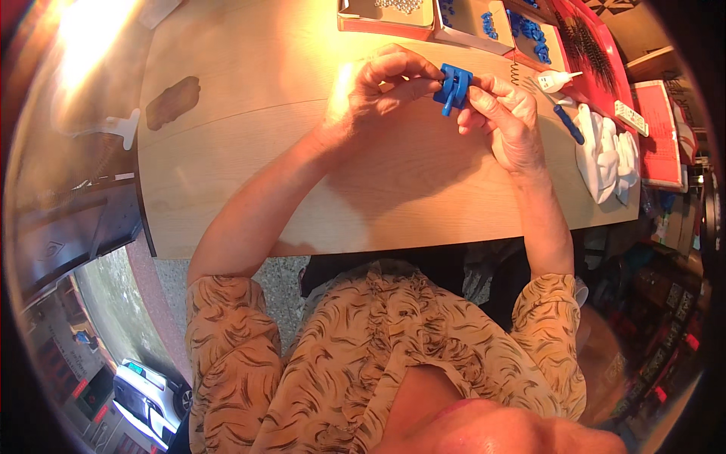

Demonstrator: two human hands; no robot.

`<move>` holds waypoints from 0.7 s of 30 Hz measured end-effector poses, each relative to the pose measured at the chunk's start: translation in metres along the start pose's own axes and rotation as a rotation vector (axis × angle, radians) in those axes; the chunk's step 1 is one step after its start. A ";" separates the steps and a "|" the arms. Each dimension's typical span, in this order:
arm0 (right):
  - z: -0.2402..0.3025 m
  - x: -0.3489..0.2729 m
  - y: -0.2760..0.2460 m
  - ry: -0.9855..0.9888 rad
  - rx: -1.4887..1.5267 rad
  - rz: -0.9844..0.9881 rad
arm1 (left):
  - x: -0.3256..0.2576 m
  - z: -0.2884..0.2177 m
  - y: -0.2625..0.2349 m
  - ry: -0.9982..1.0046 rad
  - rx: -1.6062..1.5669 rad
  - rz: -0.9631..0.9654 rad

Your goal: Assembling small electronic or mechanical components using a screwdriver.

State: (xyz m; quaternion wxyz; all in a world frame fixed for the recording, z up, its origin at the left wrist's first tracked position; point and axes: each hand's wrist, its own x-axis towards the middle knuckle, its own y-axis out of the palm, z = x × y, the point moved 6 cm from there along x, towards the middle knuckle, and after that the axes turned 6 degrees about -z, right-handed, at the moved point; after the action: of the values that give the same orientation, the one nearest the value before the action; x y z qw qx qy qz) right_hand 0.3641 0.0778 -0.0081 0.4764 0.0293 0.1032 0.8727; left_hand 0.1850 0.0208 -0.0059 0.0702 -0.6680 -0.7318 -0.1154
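Note:
A small blue plastic part (452, 79) with a slotted body and a peg pointing down is held up over the table between my two hands. From its left side, my left hand (389, 82) closes thumb and forefinger in a pinch at its edge. A tiny dark bit shows at those fingertips, too small to make out. On the other side my right hand (508, 119) grips the part between thumb and fingers, with the lower fingers curled beneath. Just beyond the right hand, a dark coil spring (515, 72) lies on the table.
Along the far edge stand a box of small silver pieces (342, 21), boxes of blue parts (490, 26), and a red tray (622, 89) with dark springs. A white nozzle bottle (554, 81), blue handled tool (569, 125) and white gloves (599, 155) lie right. A dark patch (174, 102) marks the left.

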 end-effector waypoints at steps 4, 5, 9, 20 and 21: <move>0.000 0.001 0.000 0.021 -0.010 -0.010 | 0.002 0.004 -0.001 -0.064 -0.140 -0.028; 0.000 0.002 0.000 0.022 -0.007 -0.010 | 0.003 0.001 -0.002 -0.070 -0.094 -0.015; 0.002 0.001 -0.001 -0.024 -0.015 -0.011 | -0.001 0.002 0.000 -0.164 -0.020 -0.047; 0.006 -0.005 0.002 -0.254 -0.227 -0.169 | -0.025 0.005 0.021 -0.544 -0.293 -0.246; 0.004 -0.003 0.001 -0.235 -0.173 -0.171 | -0.024 0.005 0.020 -0.555 -0.349 -0.275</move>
State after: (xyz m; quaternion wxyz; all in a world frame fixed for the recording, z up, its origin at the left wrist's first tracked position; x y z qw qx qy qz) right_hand 0.3654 0.0748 -0.0037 0.5586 0.0814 -0.0265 0.8250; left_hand 0.2080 0.0004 -0.0158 -0.2625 -0.5709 -0.7755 -0.0612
